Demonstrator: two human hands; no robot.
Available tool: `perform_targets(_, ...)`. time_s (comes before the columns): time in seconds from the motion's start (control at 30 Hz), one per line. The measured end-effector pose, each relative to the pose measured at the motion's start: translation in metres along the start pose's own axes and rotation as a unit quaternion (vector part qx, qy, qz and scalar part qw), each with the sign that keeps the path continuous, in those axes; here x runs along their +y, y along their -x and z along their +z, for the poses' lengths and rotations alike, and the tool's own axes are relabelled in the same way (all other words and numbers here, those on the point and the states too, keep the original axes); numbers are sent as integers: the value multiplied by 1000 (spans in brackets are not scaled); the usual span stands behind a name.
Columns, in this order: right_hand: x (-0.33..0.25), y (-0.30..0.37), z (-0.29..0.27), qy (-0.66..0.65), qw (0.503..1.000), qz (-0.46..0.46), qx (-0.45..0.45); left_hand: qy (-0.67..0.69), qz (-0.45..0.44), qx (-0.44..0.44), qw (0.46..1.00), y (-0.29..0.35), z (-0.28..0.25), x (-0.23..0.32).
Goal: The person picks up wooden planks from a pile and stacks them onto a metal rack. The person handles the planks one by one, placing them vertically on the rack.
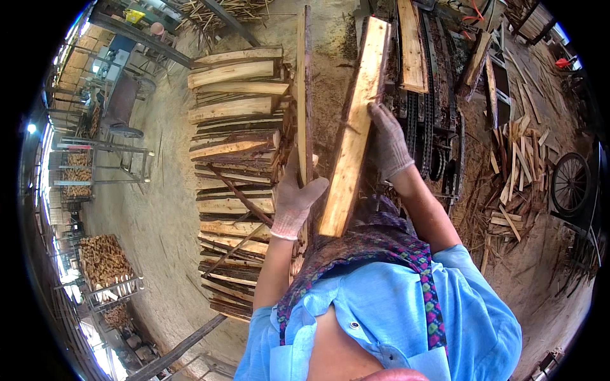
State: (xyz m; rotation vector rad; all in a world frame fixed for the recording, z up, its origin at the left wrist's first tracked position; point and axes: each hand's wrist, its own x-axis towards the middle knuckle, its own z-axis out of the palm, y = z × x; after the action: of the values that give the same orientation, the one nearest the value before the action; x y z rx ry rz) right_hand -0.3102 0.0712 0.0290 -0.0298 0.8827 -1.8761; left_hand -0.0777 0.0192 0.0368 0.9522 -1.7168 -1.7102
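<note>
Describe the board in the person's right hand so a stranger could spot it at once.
Start from the light blue shirt at the bottom, then go up to the gloved right hand. The slanting board in its grip, top end tipped rightward, is the one. It shows a broad pale face, while the upright board at the left hand shows only a narrow strip.

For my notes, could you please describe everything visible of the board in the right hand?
The board is long and straight, apparently sawn wood, its pale yellow face dotted with dark spots, its edges darker, bark-like. The gloved right hand grips its right edge; it slants, far end rightward, right of the stacked wood.
</note>
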Motion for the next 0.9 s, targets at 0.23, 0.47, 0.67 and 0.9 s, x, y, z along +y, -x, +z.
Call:
perform_targets(0.23,-9,-9,-25,43,997,-57,-19,18,18,6,1000,3,34,30)
perform_targets(0.47,1,-30,-37,210,971,-115,8,-23,5,13,1000,2,39,29)
perform_targets(0.67,-4,-25,-30,189,980,-59,16,215,-84,-73,970,10,20,30)
perform_targets(0.9,26,-29,-29,143,982,-93,-75,-111,83,-39,990,-14,30,10)
